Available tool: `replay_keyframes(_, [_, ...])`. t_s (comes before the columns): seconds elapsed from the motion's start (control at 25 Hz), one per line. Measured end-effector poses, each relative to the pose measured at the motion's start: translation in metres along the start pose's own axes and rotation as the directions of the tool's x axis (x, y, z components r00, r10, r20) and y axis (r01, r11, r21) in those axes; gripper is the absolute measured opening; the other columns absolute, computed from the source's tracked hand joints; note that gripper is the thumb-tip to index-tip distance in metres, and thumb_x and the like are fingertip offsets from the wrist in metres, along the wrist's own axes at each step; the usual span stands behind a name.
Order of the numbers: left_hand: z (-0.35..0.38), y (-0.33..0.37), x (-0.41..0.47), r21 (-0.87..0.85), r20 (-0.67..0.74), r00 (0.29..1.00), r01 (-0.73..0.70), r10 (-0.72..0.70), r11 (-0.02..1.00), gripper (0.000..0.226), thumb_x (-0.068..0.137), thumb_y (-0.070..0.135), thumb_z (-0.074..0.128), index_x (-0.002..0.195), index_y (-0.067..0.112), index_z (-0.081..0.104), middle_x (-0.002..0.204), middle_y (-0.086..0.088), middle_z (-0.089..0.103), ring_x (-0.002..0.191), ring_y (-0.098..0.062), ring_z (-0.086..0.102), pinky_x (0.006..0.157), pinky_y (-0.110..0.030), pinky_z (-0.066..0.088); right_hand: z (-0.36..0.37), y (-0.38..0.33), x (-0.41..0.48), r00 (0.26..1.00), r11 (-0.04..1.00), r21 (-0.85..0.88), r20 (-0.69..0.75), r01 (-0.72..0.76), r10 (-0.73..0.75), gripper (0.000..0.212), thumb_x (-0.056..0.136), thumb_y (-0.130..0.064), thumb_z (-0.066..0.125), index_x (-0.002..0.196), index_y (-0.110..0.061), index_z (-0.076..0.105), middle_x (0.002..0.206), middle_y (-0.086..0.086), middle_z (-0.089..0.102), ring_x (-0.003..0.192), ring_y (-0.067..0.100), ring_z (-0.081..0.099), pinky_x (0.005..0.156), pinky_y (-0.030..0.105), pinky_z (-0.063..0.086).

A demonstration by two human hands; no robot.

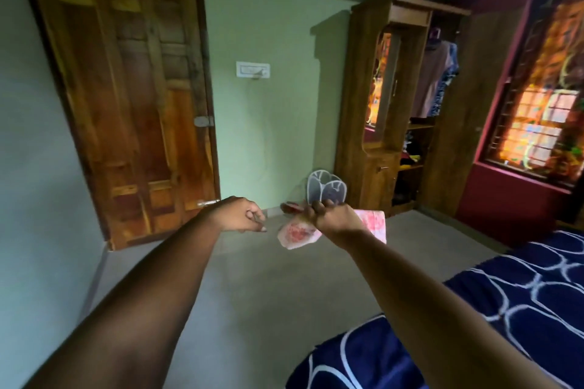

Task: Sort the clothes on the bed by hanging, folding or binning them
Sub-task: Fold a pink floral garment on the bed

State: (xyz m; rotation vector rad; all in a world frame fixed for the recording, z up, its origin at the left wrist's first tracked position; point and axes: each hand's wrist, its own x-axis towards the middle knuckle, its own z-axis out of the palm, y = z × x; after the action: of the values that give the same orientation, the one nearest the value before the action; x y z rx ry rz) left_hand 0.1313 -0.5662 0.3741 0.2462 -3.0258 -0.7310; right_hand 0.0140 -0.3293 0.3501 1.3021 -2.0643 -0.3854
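A pink-and-white cloth (297,232) hangs bunched in the air above the floor (252,278), out in front of the person, with its ends spilling to either side of the right hand (331,215). That hand's fingers (311,210) are curled tight round the cloth. The left hand (243,215) is held out beside it, apart from the cloth, its fingers loosely curled and seemingly holding nothing. Just beyond the cloth a mesh laundry bin (325,188) stands against the wall, next to an open wardrobe (363,104) where some garments (436,79) hang, so part of the sorting looks done. This cloth appears bound for the bin. The visible part of the bed (521,294) shows only its navy cover; whether more clothes remain there cannot be told.
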Motion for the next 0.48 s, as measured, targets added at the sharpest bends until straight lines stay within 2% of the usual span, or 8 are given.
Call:
replay_keyframes(0.04, [-0.009,-0.015,0.003,-0.027,-0.01,1.0,0.0,0.0,1.0,0.032,0.077,0.035,0.078,0.104,0.022,0.069,0.09,-0.003,0.072,0.07,-0.013,0.065,0.049,-0.01,0.043,0.005,-0.006,0.014,0.993,0.999,-0.015,-0.112,0.035,-0.037,0.023,0.078,-0.006,0.05,0.1,-0.01,0.059,0.072,0.006,0.06,0.058,0.025,0.059,0.036,0.028,0.042])
replay_keyframes(0.08, [-0.021,-0.033,0.006,-0.044,-0.014,1.0,0.009,-0.01,0.999,0.03,0.078,0.032,0.078,0.104,0.021,0.069,0.09,-0.006,0.072,0.067,-0.012,0.063,0.048,-0.011,0.044,0.013,-0.013,0.033,0.978,0.997,-0.041,-0.196,0.069,-0.076,0.019,0.079,-0.007,0.051,0.097,-0.011,0.055,0.073,0.006,0.06,0.059,0.024,0.058,0.036,0.028,0.042])
replay_keyframes(0.16, [-0.04,-0.071,0.014,-0.067,-0.018,1.0,0.02,-0.021,0.998,0.027,0.076,0.034,0.078,0.1,0.022,0.07,0.09,-0.008,0.073,0.066,-0.011,0.065,0.057,-0.02,0.052,0.025,-0.026,0.067,0.957,0.995,-0.055,-0.272,0.087,-0.099,0.02,0.081,-0.008,0.046,0.1,-0.01,0.053,0.079,0.009,0.061,0.063,0.024,0.058,0.037,0.029,0.043])
replay_keyframes(0.2, [-0.048,-0.091,0.02,-0.071,-0.024,0.999,0.027,-0.029,0.997,0.028,0.073,0.04,0.078,0.096,0.025,0.07,0.088,-0.007,0.073,0.068,-0.013,0.067,0.064,-0.028,0.055,0.031,-0.031,0.083,0.949,0.996,-0.05,-0.301,0.08,-0.092,0.022,0.082,-0.009,0.044,0.101,-0.01,0.054,0.082,0.01,0.062,0.064,0.025,0.058,0.037,0.029,0.043])
replay_keyframes(0.32, [-0.061,-0.148,0.048,-0.098,-0.012,0.998,0.068,-0.069,0.993,0.048,0.058,0.062,0.071,0.092,0.029,0.07,0.076,0.003,0.073,0.071,-0.02,0.071,0.071,-0.049,0.056,0.048,-0.041,0.126,0.932,0.996,-0.03,-0.35,0.089,-0.094,0.024,0.084,-0.009,0.04,0.1,-0.009,0.059,0.085,0.013,0.062,0.065,0.026,0.058,0.037,0.03,0.043])
replay_keyframes(0.4, [-0.064,-0.166,0.068,-0.117,-0.018,0.998,0.065,-0.067,0.991,0.048,0.058,0.063,0.069,0.093,0.03,0.07,0.079,0.007,0.073,0.073,-0.017,0.071,0.073,-0.049,0.056,0.062,-0.039,0.146,0.937,0.995,-0.025,-0.336,0.095,-0.098,0.025,0.086,-0.006,0.039,0.1,-0.008,0.059,0.084,0.013,0.062,0.065,0.026,0.058,0.036,0.031,0.043])
replay_keyframes(0.48, [-0.069,-0.174,0.091,-0.125,-0.017,0.999,0.046,-0.048,0.991,0.032,0.071,0.049,0.071,0.097,0.03,0.07,0.093,0.005,0.073,0.084,-0.016,0.07,0.083,-0.044,0.057,0.082,-0.032,0.17,0.947,0.994,-0.018,-0.303,0.105,-0.105,0.026,0.085,-0.006,0.039,0.102,-0.006,0.058,0.085,0.014,0.063,0.066,0.027,0.059,0.036,0.031,0.045])
